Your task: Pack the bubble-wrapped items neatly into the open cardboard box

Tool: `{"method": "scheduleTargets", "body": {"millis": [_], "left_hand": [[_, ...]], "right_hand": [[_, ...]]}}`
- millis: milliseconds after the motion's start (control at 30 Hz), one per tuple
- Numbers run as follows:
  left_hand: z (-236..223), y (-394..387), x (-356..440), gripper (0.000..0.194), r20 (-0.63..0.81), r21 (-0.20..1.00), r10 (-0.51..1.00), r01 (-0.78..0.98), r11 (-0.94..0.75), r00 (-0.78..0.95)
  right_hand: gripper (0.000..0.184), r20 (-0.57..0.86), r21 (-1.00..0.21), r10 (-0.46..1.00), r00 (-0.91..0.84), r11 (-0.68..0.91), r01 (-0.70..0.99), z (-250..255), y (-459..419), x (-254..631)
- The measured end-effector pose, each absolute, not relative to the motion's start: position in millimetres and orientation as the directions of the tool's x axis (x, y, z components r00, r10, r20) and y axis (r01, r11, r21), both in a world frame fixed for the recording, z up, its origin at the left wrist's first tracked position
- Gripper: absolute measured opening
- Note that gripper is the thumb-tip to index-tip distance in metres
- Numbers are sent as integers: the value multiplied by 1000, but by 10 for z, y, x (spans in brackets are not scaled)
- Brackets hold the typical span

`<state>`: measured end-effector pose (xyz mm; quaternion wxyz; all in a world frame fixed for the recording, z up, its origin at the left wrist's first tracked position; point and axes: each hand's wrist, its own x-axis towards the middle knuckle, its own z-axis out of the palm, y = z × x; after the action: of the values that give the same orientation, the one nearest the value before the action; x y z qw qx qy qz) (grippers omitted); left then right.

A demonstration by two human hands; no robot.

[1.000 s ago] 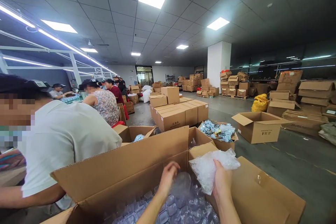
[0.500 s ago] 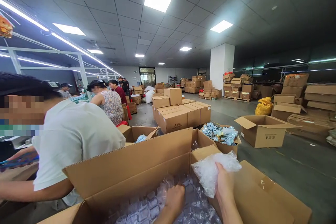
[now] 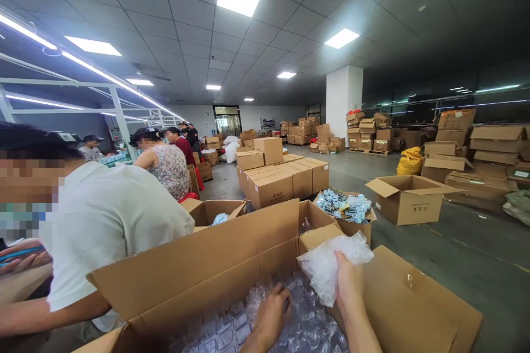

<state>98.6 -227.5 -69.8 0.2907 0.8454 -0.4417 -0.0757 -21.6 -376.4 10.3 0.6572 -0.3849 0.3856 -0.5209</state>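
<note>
Your right hand (image 3: 350, 284) was closed around a bunch of crumpled clear plastic bags (image 3: 331, 265), and it held the bunch up above the right edge of the large open cardboard box (image 3: 199, 278) in front of you. Your left hand (image 3: 271, 314) was down inside this box, with the fingers (image 3: 285, 292) curled onto the clear plastic trays (image 3: 244, 328) that filled it; I cannot tell if it gripped one. To your left, a person in a white shirt (image 3: 111, 220) leaned forward beside the box. Behind, on the floor, a smaller open box (image 3: 364, 220) held blue and white items (image 3: 343, 207).
</note>
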Motion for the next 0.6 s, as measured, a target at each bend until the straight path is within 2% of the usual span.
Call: {"method": "scheduleTargets", "body": {"millis": [100,200,333,433,500,600], "left_hand": [[-669,-2289,999,19,198,630,-769,-680,-375,607],[-687,-2326,1049,15,186,690,-745,-625,-365,641],[-634,-2293,1177,42,140,704,-584,-495,-509,799],[-503,-2124,1247,46,149,605,-596,-549,-577,789],[-455,-1986,1250,36,106,482,-666,-624,-615,739],[-522,-1854,1186,17,-48,287,-747,-707,-646,663]], "right_hand": [[69,-126,-898,-975,182,190,397,122,-3767,-209],[69,-156,-894,-970,188,220,392,139,-3755,-225],[68,-158,-896,-971,181,218,387,155,-3724,-268],[71,-152,-901,-971,185,213,377,161,-3708,-270],[72,-147,-903,-971,190,210,375,142,-3716,-244],[68,-97,-917,-983,158,150,369,50,-3760,-185]]}}
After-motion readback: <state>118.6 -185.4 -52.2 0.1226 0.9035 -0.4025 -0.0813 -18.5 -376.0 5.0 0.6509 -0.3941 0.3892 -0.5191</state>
